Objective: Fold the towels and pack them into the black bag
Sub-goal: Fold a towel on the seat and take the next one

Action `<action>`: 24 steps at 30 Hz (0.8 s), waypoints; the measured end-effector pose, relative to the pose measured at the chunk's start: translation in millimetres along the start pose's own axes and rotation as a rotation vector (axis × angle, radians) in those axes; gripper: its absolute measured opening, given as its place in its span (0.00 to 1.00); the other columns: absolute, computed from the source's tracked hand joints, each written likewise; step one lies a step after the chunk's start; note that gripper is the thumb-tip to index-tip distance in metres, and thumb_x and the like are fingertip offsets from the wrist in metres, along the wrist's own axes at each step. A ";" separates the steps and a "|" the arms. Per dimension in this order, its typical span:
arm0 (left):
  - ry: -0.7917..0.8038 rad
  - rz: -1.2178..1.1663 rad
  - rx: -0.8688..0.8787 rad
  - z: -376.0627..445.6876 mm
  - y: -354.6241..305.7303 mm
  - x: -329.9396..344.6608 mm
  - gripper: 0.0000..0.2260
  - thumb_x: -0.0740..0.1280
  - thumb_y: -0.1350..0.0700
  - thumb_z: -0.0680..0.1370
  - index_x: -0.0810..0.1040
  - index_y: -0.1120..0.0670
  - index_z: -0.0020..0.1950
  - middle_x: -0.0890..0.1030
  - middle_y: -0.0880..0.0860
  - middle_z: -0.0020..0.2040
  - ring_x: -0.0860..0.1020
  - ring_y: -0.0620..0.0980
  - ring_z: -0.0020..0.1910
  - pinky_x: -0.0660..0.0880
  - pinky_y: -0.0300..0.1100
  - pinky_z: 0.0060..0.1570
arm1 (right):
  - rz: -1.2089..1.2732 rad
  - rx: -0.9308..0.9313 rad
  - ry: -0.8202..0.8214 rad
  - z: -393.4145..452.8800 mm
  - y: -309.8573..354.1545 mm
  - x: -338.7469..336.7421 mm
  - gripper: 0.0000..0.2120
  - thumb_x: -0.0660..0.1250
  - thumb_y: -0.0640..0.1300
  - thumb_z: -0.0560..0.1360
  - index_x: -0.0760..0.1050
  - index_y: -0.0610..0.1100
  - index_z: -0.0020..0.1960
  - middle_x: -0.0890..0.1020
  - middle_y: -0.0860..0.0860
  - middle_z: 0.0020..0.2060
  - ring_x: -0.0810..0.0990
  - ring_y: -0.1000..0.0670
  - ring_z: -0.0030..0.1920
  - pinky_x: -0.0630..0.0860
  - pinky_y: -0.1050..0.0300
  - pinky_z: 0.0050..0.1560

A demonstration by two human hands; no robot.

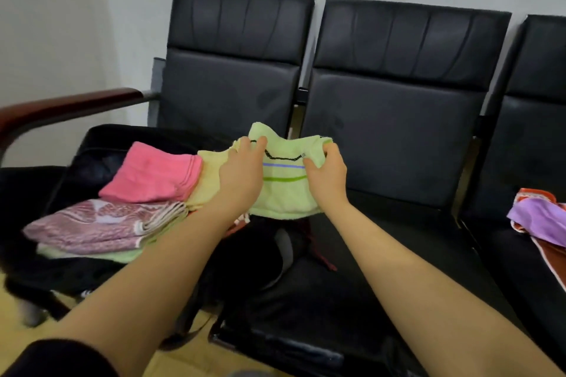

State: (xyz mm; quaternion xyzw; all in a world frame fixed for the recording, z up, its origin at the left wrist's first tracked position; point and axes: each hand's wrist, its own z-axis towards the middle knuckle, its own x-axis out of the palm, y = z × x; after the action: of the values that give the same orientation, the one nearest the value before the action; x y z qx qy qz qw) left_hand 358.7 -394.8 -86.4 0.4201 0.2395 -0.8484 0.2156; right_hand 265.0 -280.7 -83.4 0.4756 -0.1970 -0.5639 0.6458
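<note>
Seats: a row of black padded chairs (395, 119) against a pale wall.
Black bag (101, 159): lies open on the left seat, folded towels piled on it.
Green towel (284, 190): held up over the bag's right edge.
Left hand (242, 171): fingers grip its top left edge.
Right hand (326, 171): fingers pinch its top right corner.

Bare forearms; a black sleeve (61, 358), apparently pushed up, covers the left upper arm.
</note>
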 end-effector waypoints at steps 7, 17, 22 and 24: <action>-0.062 -0.014 -0.081 34.7 88.5 29.6 0.23 0.56 0.65 0.78 0.61 0.51 0.72 0.67 0.57 0.57 0.70 0.59 0.46 0.63 0.48 0.34 | -0.004 -0.203 0.083 26.4 9.0 92.5 0.06 0.63 0.37 0.77 0.67 0.45 0.51 0.71 0.51 0.49 0.71 0.61 0.44 0.65 0.77 0.43; 0.077 0.322 -0.080 54.4 148.7 108.0 0.15 0.68 0.61 0.64 0.78 0.57 0.50 0.76 0.60 0.57 0.76 0.60 0.46 0.72 0.45 0.41 | -0.777 -0.137 0.206 50.4 -44.7 177.6 0.25 0.67 0.47 0.76 0.61 0.40 0.67 0.68 0.44 0.61 0.72 0.44 0.58 0.68 0.54 0.56; 0.073 0.046 0.135 64.7 148.0 125.3 0.19 0.51 0.61 0.69 0.77 0.60 0.52 0.78 0.60 0.54 0.77 0.62 0.51 0.70 0.50 0.48 | -1.005 -0.625 0.052 62.7 -59.0 182.3 0.34 0.72 0.44 0.68 0.63 0.45 0.71 0.73 0.46 0.64 0.75 0.44 0.54 0.71 0.51 0.52; 0.107 -0.051 0.085 67.4 148.8 127.5 0.20 0.51 0.58 0.74 0.73 0.58 0.63 0.76 0.57 0.60 0.73 0.59 0.60 0.66 0.49 0.56 | -1.020 -0.906 0.094 68.8 -62.4 180.0 0.27 0.59 0.36 0.70 0.64 0.50 0.68 0.73 0.46 0.65 0.71 0.43 0.58 0.66 0.49 0.54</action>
State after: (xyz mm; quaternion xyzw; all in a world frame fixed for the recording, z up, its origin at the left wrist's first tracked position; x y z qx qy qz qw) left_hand 331.4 -573.3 -188.1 0.4674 0.2248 -0.8393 0.1628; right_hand 228.3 -467.1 -154.0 0.2156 0.3353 -0.8034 0.4424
